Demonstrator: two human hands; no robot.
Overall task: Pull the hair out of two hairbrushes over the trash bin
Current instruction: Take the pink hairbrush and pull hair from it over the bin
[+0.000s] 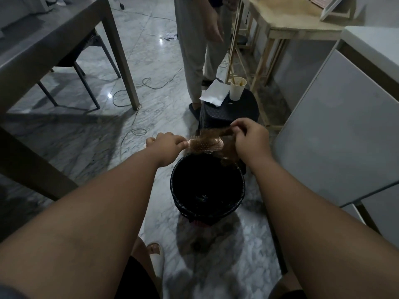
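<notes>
Grey-veined marble floor (151, 50) fills most of the view, and a black-lined trash bin (175, 190) stands just below the middle of the frame. Both arms reach forward so that the work sits above the bin's far rim. Held there, anything pulled loose should drop into the liner and not onto the floor.

The left hand (167, 145), centre-left, is wrapped round the handle of a pink paddle hairbrush (205, 146). It holds the brush roughly level with the bristle face turned up toward the camera, which keeps the matted hair within reach.

The right hand (251, 137), centre-right, pinches a clump of reddish-brown hair (222, 132) between curled fingers and thumb at the brush's far end. The clump stretches from the bristles to those fingers, and more of it hangs down under the hand, over the bin's edge. A few fine strands rise above the brush. I judge the pull to be partway done, since much hair is tangled in the bristles. No second hairbrush is in sight.

In the upper centre another person (194, 50) stands in pale trousers beside a dark stool (241, 108) carrying a paper cup (237, 88) and a white sheet (214, 93). A grey table (43, 39) occupies the upper left, a wooden bench (291, 18) the upper right, and a white cabinet (345, 126) the right edge.
</notes>
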